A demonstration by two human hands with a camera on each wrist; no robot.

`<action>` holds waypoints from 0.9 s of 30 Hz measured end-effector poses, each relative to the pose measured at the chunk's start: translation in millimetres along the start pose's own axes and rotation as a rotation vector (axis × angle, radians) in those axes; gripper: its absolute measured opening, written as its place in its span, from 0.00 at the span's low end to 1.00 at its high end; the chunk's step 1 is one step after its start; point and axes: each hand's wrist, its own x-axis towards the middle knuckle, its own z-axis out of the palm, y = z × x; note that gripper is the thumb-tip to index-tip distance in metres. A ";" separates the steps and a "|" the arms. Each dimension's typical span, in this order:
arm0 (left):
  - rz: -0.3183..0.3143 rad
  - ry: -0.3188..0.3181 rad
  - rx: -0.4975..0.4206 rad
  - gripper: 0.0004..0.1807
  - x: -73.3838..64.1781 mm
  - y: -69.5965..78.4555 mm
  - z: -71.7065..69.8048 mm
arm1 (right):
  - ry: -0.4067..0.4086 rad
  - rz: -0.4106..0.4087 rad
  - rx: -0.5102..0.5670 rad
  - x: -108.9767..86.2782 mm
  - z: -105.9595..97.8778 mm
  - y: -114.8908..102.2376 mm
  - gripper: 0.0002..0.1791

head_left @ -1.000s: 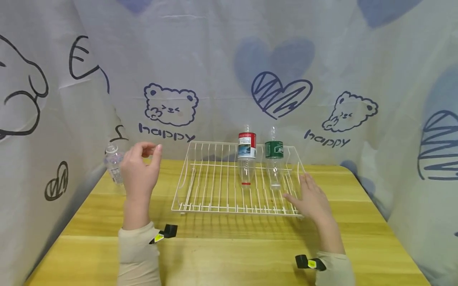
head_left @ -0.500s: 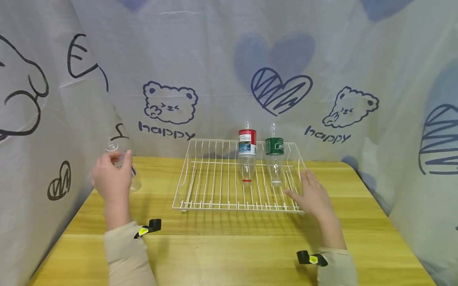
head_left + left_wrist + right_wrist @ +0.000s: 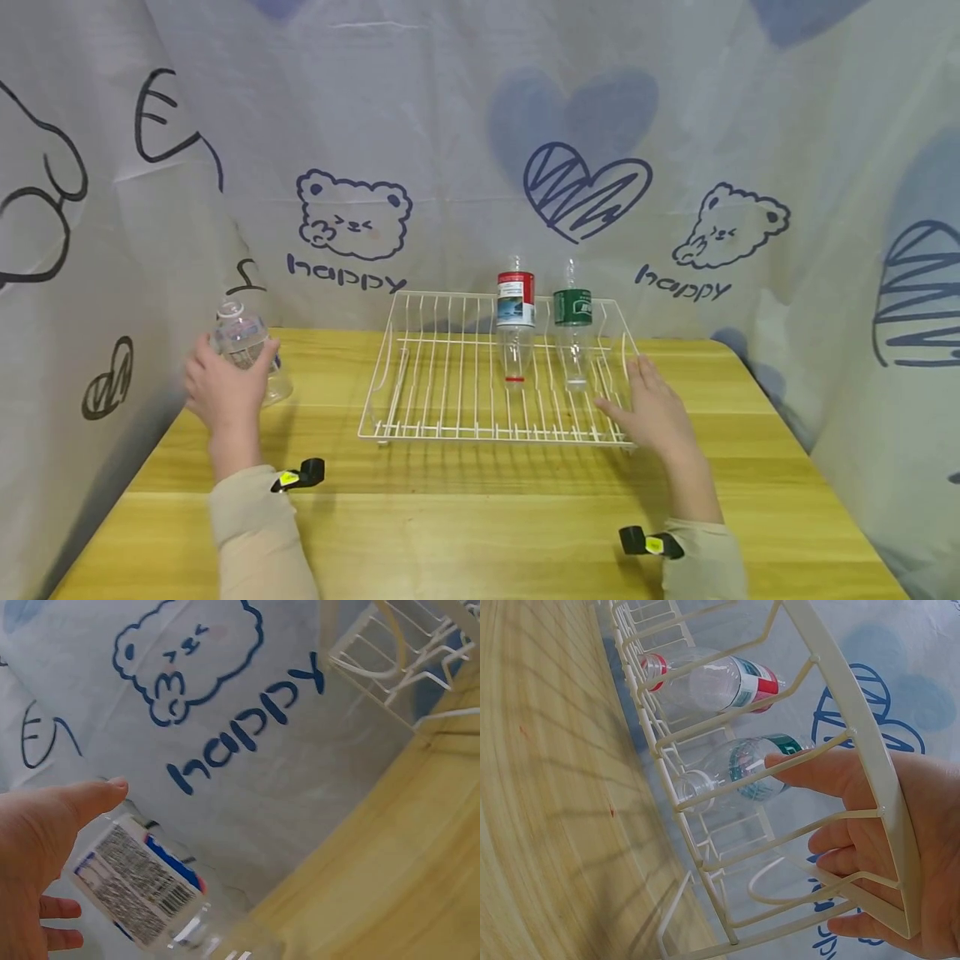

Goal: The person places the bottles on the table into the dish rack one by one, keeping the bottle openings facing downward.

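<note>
On the left of the table stands a clear plastic bottle (image 3: 242, 333), mouth up; its label with a barcode (image 3: 146, 877) faces the left wrist camera. My left hand (image 3: 228, 387) is at the bottle's near side, thumb extended to its right and fingers to its left; whether they touch it is unclear. My right hand (image 3: 660, 412) rests at the right end of the white wire rack (image 3: 442, 392), fingers along that side and thumb pointing inward. Two clear bottles stand neck-down in the rack, a red-labelled bottle (image 3: 516, 300) and a green-labelled bottle (image 3: 573, 308).
The rack sits on a yellow wooden table (image 3: 480, 533), its wires parallel with narrow slots. A pale curtain (image 3: 450, 125) with bear and heart drawings hangs close behind and at both sides.
My left hand has moved left and down to the bottle, spreading its thumb and fingers at it. My right hand has stayed at the rack's right end.
</note>
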 end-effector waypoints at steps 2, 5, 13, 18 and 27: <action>-0.001 -0.003 0.003 0.61 3.9 -5.4 6.2 | -0.002 0.002 0.003 0.8 -0.2 0.3 0.55; -0.022 0.003 0.036 0.63 7.6 -9.4 13.6 | 0.000 0.003 0.007 0.7 -0.9 -0.8 0.55; -0.084 0.016 0.115 0.66 11.6 -11.7 29.2 | 0.001 0.001 0.003 -0.6 -1.0 -2.5 0.55; -0.117 0.028 0.116 0.65 13.5 -11.9 35.3 | -0.005 0.008 0.008 -0.3 -0.4 -3.1 0.55; -0.115 0.091 0.112 0.58 18.1 -15.5 39.3 | -0.001 0.015 0.001 -0.3 0.3 -1.3 0.55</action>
